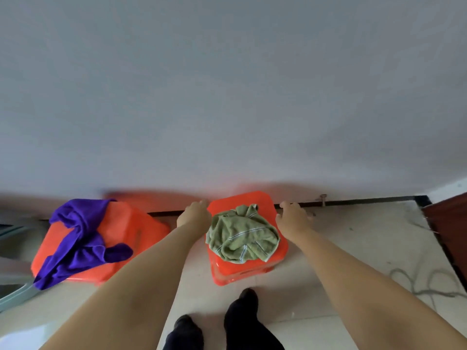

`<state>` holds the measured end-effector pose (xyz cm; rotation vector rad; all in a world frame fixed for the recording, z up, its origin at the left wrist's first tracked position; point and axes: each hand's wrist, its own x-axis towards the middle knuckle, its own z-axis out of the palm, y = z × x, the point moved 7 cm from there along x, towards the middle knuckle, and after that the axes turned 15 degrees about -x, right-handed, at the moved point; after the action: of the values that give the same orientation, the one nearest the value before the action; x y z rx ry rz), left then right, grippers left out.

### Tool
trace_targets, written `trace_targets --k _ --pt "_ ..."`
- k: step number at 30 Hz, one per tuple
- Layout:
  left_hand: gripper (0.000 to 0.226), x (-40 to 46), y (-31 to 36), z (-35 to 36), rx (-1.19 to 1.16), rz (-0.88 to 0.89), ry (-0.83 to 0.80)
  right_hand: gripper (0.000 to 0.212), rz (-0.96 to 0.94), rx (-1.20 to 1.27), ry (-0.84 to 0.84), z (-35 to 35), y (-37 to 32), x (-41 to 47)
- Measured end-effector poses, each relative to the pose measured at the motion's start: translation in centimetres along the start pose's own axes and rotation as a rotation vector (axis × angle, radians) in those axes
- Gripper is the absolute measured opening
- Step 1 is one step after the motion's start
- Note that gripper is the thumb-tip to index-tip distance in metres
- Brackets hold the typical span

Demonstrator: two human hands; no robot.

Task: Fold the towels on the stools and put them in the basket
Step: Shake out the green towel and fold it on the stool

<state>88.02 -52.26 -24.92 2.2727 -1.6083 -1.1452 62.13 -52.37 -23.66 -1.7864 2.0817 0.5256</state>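
While flanking the green towel [242, 234], left hand [194, 214] and right hand [293, 218], each grip apart, holding nothing

Both forearms are bare from the frame's lower edge to the wrists, with no sleeves, watch or rings visible on the left hand [194, 213] or right hand [293, 217]. At six o'clock, dark trousers [249, 332] cover both legs, ending in black shoes or socks [249, 296].

Plain grey-white wall [227, 84] fills upper view; pale tiled floor [353, 236] below, dark baseboard strip [353, 201] at junction; loose grey cable [427, 284] near right edge.
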Motion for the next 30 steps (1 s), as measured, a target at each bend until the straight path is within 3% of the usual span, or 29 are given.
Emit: trace_targets --k 9,12,16,19,22,26,30 --pt "0.032 5.2 -4.5 11.6 -0.108 -0.208 -0.162 0.037 0.128 0.34 -0.377 14.0 3.2 6.2" --pt "0.039 7.1 -5.9 13.7 -0.143 -0.249 -0.16 0.044 0.262 0.474 -0.486 18.8 3.0 5.9" --pt "0.049 9.3 -8.8 16.0 -0.316 -0.428 -0.092 0.046 0.535 0.805 -0.689 24.4 2.4 5.1" --pt "0.051 10.2 -9.7 18.1 -0.458 -0.521 -0.114 0.015 0.476 0.769 -0.519 24.5 2.5 6.9" --pt "0.049 10.1 -10.2 19.3 -0.727 -0.631 -0.084 0.027 0.384 0.73 -0.238 21.6 2.6 8.4" --pt "0.036 8.3 -10.0 19.8 -1.193 -0.913 -0.008 0.021 0.382 0.984 -0.093 17.8 1.9 9.5" --pt "0.028 8.4 -8.8 16.8 -1.501 -0.879 -0.009 0.026 0.437 1.177 0.069 12.7 3.2 11.7"
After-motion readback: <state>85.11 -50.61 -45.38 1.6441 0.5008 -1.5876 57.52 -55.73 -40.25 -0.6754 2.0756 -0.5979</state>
